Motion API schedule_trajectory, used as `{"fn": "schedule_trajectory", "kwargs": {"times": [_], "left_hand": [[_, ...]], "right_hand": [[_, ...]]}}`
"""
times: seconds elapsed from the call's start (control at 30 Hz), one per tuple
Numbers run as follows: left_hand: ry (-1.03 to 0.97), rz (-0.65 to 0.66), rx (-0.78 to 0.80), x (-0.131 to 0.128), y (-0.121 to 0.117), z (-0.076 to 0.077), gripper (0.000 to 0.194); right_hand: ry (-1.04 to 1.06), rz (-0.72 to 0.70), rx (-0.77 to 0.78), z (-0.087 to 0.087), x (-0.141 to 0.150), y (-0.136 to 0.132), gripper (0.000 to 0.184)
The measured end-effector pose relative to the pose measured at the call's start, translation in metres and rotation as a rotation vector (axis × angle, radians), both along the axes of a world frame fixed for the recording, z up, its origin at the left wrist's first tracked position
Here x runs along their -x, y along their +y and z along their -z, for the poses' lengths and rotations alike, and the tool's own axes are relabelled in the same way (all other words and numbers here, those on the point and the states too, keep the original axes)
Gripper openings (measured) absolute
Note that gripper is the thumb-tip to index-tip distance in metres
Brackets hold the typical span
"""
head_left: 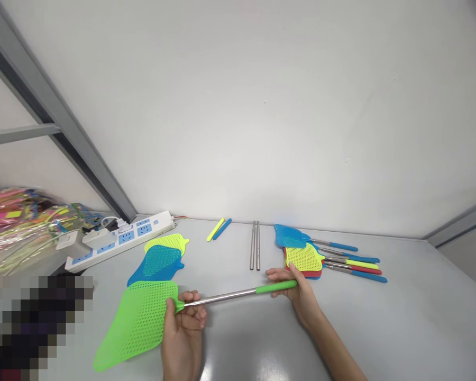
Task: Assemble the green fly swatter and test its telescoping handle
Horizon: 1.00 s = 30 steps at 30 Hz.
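Swatter, green, spans both hands, its long axis running roughly from eight o'clock at the broad head to two o'clock at the handle end. The left hand is nearer the head and closed on its neck, thumb on top, fingers curled beneath the joint with the rod. At three o'clock from it, the right hand is narrow around the end of the green grip, fingers bent and partly spread; how firmly it presses, I cannot tell. Farther out on the surface, a blue head and a yellow head overlap at eleven o'clock from the left hand. The pile of swatters sits at twelve from the right hand, two rods at ten to eleven. Beyond lie two loose grips, yellow and blue.
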State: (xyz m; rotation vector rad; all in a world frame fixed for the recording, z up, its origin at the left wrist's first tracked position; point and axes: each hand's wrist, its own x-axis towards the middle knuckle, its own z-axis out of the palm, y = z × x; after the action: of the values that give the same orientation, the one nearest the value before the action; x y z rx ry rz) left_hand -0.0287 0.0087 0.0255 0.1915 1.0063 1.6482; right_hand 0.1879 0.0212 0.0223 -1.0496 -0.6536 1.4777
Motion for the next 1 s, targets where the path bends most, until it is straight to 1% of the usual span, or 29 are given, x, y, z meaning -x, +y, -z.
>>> {"fn": "schedule_trajectory", "kwargs": {"times": [0.1, 0.2, 0.3, 0.43, 0.53, 0.6, 0.7, 0.8, 0.87, 0.93, 1.0], "left_hand": [[0.042, -0.006, -0.021, -0.001, -0.002, -0.002, 0.02], [0.096, -0.019, -0.05, -0.002, -0.003, -0.003, 0.022], [0.106, -0.023, -0.072, -0.001, -0.005, -0.003, 0.023], [0.111, -0.019, -0.117, -0.002, -0.008, -0.003, 0.023], [0.093, 0.007, -0.138, -0.009, -0.009, -0.004, 0.024], [0.052, 0.033, -0.138, -0.014, -0.01, -0.008, 0.027], [-0.026, 0.09, -0.158, -0.021, -0.008, -0.022, 0.033], [-0.052, 0.143, -0.245, -0.028, -0.003, -0.045, 0.041], [-0.067, 0.088, -0.29, -0.033, 0.002, -0.064, 0.042], [-0.142, 0.04, -0.304, -0.038, 0.007, -0.083, 0.039], [-0.25, 0.051, -0.305, -0.043, 0.011, -0.102, 0.038]], "right_hand": [[-0.076, -0.101, -0.053, -0.002, -0.004, -0.002, 0.054], [-0.018, -0.17, -0.079, -0.001, -0.005, -0.003, 0.053], [0.087, -0.163, -0.091, 0.0, -0.006, -0.002, 0.049], [0.225, -0.122, -0.09, -0.003, -0.008, -0.002, 0.05], [0.268, -0.111, -0.105, -0.01, -0.008, -0.003, 0.049], [0.263, -0.116, -0.117, -0.018, -0.007, -0.004, 0.048], [0.218, -0.133, -0.136, -0.035, -0.007, -0.008, 0.043], [0.178, -0.136, -0.181, -0.058, -0.011, -0.01, 0.041], [0.17, -0.12, -0.225, -0.076, -0.014, -0.01, 0.041], [0.162, -0.084, -0.276, -0.096, -0.016, -0.009, 0.041], [0.147, -0.031, -0.333, -0.115, -0.016, -0.008, 0.04]]}}
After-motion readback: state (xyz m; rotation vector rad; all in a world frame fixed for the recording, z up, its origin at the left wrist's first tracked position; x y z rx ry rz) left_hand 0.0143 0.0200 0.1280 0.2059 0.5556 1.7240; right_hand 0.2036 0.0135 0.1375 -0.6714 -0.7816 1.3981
